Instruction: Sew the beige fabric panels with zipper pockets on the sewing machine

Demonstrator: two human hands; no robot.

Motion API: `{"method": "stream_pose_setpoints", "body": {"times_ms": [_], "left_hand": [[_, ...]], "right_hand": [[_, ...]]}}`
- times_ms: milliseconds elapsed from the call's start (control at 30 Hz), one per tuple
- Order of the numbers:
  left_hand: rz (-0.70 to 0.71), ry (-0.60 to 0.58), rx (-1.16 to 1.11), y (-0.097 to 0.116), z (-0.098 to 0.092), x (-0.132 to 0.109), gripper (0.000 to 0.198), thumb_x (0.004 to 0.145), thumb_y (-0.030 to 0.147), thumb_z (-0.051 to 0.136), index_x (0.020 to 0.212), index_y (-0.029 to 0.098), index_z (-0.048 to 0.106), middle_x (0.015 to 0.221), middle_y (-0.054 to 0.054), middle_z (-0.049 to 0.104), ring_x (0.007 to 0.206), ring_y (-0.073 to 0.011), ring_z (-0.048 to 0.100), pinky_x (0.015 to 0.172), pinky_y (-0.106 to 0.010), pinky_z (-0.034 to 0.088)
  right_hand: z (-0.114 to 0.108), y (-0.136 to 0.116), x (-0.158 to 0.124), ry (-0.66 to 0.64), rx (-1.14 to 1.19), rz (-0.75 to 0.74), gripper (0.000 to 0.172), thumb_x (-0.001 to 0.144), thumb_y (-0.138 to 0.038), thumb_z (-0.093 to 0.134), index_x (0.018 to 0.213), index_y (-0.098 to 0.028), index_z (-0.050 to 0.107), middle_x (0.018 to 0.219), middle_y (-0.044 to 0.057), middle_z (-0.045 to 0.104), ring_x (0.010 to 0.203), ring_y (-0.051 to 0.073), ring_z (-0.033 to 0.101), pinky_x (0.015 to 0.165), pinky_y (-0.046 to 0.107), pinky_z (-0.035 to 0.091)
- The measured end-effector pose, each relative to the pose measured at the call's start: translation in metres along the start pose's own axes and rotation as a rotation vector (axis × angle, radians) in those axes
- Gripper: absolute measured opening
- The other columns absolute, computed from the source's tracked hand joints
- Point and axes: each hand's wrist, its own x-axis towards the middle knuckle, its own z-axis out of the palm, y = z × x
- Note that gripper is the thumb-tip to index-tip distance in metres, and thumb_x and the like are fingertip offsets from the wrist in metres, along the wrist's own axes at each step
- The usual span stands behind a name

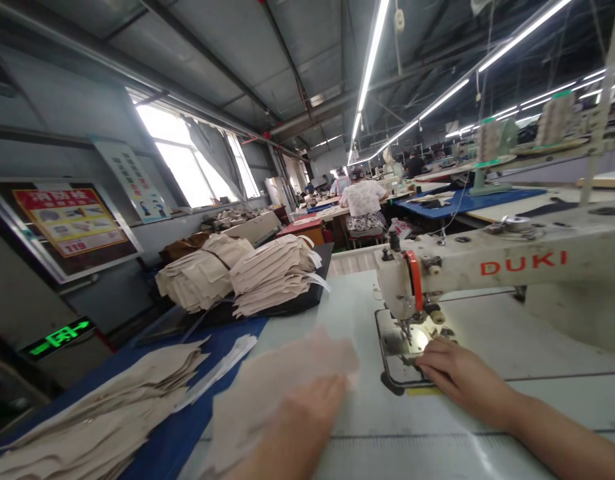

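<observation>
Sliding light over the needle plate, a sewing lamp glows beside a bare hand

A beige fabric piece (pixel 275 377) lies over the pale tabletop (pixel 350 300), left of the sewing machine (pixel 492 263), its far corner smeared by blur. The left hand (pixel 310 410) is on its right side, fingers reaching forward along the cloth; they are too blurred to tell whether they pinch it or only rest on it. The right hand (pixel 457 373) sits at the near right of the lit needle plate (pixel 395 343), fingers bent and close together, their tips low by the plate; whether they hold anything I cannot tell.

A ruler strip (pixel 437 450) runs along the table's near part. To the left, a pile of beige pieces (pixel 117 413) and some white strips (pixel 220 370) lie on a blue surface (pixel 185 443). Beyond, a tied bundle (pixel 205 273) stands beside another stack (pixel 272 273) with white tails hanging at its right. Farther off, a person in a pale patterned top (pixel 362 199) sits facing away, and thread cones (pixel 488 141) stand behind the machine.
</observation>
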Motion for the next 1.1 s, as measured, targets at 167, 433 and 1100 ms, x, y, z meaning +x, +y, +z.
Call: {"method": "stream_pose_setpoints", "body": {"times_ms": [167,433,1100], "left_hand": [[0.058,0.107,-0.096,0.060,0.053,0.013,0.031,0.100,0.032,0.043,0.102,0.015,0.068,0.085,-0.009,0.077,0.079,-0.0211,0.074,0.073,-0.028,0.061],[-0.166,-0.232,-0.250,0.008,0.032,0.004,0.045,0.099,0.036,0.046,0.140,0.022,0.057,0.149,-0.008,0.050,0.133,-0.0259,0.054,0.106,-0.039,0.049],[-0.445,-0.204,-0.362,-0.029,0.042,-0.013,0.043,0.096,0.033,0.048,0.134,0.021,0.061,0.146,-0.010,0.055,0.138,-0.0251,0.048,0.116,-0.048,0.037]], "right_hand": [[0.002,0.002,0.000,0.059,-0.005,-0.011,0.030,0.101,-0.019,0.043,0.082,-0.019,0.066,0.083,0.006,0.065,0.084,0.021,0.061,0.077,0.032,0.046],[-0.008,-0.009,0.005,0.062,-0.016,-0.061,0.027,0.100,-0.019,0.044,0.086,-0.018,0.067,0.082,0.007,0.066,0.083,0.022,0.059,0.079,0.033,0.047],[-0.010,-0.038,0.000,-0.072,0.086,-0.252,0.026,0.098,-0.018,0.047,0.109,-0.018,0.071,0.106,0.009,0.073,0.102,0.023,0.065,0.096,0.036,0.051]]}}
